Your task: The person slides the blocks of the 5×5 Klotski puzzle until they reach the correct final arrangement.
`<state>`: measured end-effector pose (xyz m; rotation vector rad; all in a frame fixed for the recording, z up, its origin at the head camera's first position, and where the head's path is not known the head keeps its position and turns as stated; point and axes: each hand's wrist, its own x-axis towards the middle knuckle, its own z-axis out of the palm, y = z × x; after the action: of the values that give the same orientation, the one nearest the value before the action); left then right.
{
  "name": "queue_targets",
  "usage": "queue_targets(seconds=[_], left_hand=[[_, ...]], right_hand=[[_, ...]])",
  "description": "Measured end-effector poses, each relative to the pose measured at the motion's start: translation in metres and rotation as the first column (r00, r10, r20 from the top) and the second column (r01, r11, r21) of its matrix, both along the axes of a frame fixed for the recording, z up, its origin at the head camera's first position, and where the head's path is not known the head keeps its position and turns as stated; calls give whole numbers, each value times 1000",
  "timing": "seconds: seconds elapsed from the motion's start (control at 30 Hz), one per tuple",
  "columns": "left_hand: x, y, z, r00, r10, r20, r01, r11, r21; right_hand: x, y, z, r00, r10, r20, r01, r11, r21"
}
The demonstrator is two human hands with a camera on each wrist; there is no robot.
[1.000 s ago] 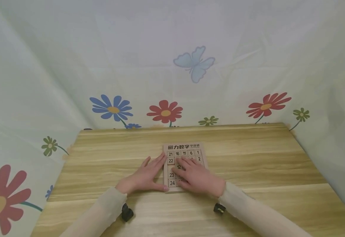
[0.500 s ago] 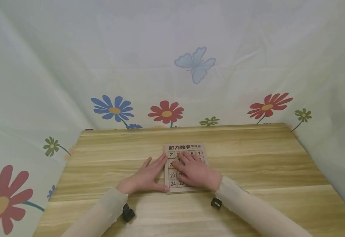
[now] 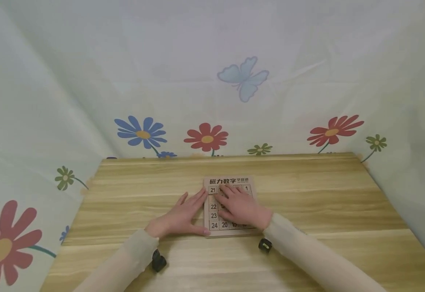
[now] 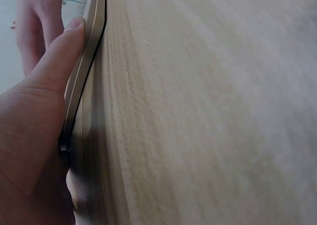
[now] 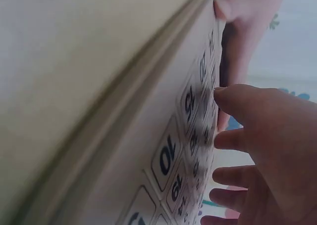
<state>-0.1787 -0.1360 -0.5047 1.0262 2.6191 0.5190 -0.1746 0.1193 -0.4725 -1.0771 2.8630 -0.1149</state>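
A wooden sliding number puzzle (image 3: 230,234) lies flat on the table, dark characters along its far end. My left hand (image 3: 177,219) braces it, straight fingers along the left edge and thumb (image 4: 57,59) at the near left corner. Over the tiles spreads my right hand (image 3: 243,207), its fingertips on or close over the upper left ones and hiding many numbers. Tile 22 (image 3: 214,207) sits directly above tile 23 (image 3: 214,216) in the left column, and a bare slot shows between 22 and 21 (image 3: 212,190). In the right wrist view tile 10 (image 5: 166,155) is plain.
The wood-grain table (image 3: 307,186) extends around the puzzle on all sides. Behind it and at both sides hangs a pale cloth (image 3: 289,101) printed with flowers and a butterfly. A small black device (image 3: 158,261) hangs under the left cuff, another (image 3: 265,245) under the right.
Tile 22 has slid toward me down the left column, so the bare slot now lies above it instead of below. My right hand has shifted over the tiles; the left stays at the edge.
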Motion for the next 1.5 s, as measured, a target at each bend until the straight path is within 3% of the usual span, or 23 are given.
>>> queue_targets(seconds=[0.23,0.6,0.77,0.93,1.27,1.5], left_hand=[[0,2,1,1000,-10,0,10,1000,-7],[-2,-1,-10,1000,1,-1,-1,999,42],[-1,-1,-6,1000,-2,-5,2,999,47],[0,0,-2,1000,-2,-2,2,1000,1],[-1,0,-1,1000,0,-6,0,1000,-28],[1,0,2,1000,3,9,-3,1000,-18]], right_hand=[[-10,-1,-1,1000,-28,-3,28,1000,5],[9,0,0,999,3,34,-4,1000,17],[6,6,2,1000,-26,8,26,999,-25],[-2,14,1,995,-87,-49,86,996,-4],[-5,3,-4,993,-117,0,117,993,4],[-4,-4,-4,993,-115,-9,115,993,-3]])
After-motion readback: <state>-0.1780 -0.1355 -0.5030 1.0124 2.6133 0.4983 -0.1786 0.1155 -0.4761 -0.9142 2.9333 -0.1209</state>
